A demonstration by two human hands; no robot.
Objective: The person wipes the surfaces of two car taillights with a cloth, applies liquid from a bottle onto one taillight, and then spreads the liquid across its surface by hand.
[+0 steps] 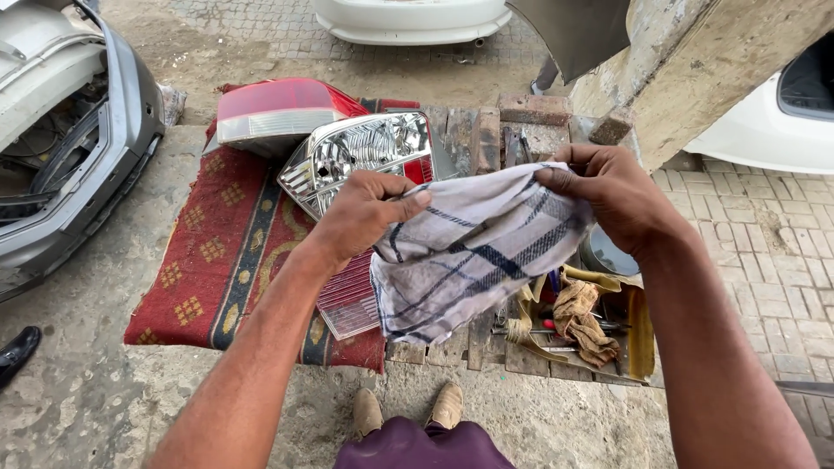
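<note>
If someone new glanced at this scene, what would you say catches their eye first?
The checked white-and-blue cloth stretched in mid-frame between the left hand and right hand draws the eye first. Behind it, two car tail lamps lie on a red patterned rug. At the left edge sits a detached grey bumper.

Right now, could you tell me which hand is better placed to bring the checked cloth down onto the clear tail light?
Probably the left hand: it grips the checked cloth directly over the clear tail light, whereas the right hand holds the far edge.
</note>
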